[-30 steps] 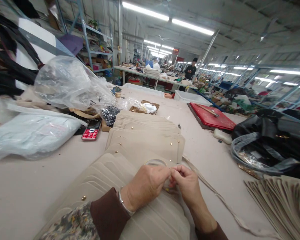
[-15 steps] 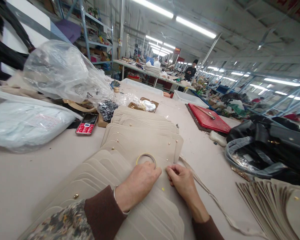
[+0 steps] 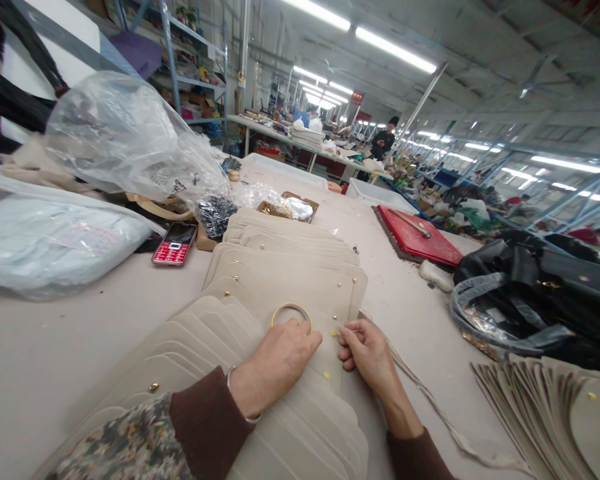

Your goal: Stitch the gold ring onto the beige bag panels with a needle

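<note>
My left hand (image 3: pixel 280 363) is closed on a narrow roll of yellow tape (image 3: pixel 291 307), whose ring stands up behind the fingers. My right hand (image 3: pixel 367 350) pinches thumb against forefinger, with a small yellow bit of tape (image 3: pixel 334 333) at the tips. Under both hands lie overlapping beige leather-like panels (image 3: pixel 285 273) in fanned rows, several with small gold studs (image 3: pixel 154 387). Another yellow bit sticks to the panel (image 3: pixel 327 375) just below the gap between my hands.
A fanned stack of beige pieces (image 3: pixel 535 413) lies at right, near a black bag (image 3: pixel 545 287). Beyond is a hammer (image 3: pixel 415 225) on a red board (image 3: pixel 430 243). At left are a red phone (image 3: pixel 175 245) and plastic bags (image 3: pixel 125 140). A person (image 3: pixel 383 140) stands far back.
My right hand has drawn slightly away from the left, to the right. A yellow bit of tape now shows at its fingertips. The left hand and tape roll have barely moved.
</note>
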Available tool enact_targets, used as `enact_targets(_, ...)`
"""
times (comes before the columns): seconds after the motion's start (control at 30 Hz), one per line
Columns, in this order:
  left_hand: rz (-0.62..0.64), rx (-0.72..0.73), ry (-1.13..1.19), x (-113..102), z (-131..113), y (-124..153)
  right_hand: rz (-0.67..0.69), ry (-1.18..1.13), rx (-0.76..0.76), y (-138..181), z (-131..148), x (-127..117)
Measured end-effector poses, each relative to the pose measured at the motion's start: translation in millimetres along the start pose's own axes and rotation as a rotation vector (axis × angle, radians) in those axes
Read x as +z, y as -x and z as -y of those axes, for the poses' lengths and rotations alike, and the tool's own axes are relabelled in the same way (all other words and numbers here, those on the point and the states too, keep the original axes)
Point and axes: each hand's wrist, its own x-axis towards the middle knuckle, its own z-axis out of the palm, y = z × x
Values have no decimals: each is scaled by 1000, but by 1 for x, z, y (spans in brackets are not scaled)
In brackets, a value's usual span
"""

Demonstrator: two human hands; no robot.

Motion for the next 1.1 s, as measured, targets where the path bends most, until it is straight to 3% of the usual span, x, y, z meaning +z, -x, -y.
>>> enact_targets(0.13, -3, 4, -1, 2, 1, -1, 30, 116, -106, 5, -4, -1)
enact_targets(0.3, 9, 17, -12, 3, 2, -1, -107, 392, -282, 1, 1, 9)
enact_targets(0.53, -110, 61, 49, -6, 5, 2, -53, 495, -295, 2, 5, 9)
enact_targets(0.73, -167, 103, 187, -11, 9, 1, 141, 452, -229, 19, 8, 0)
enact_targets(0.87, -247, 160, 265, -7, 11, 0, 102, 445, -213, 17, 8, 1)
enact_targets(1.0, -296, 179, 274, 0, 10, 0, 6, 257, -330, 16, 6, 3)
enact_targets(1.1, -276, 159, 262, 6, 10, 1, -39, 110, -555, 21, 10, 3)
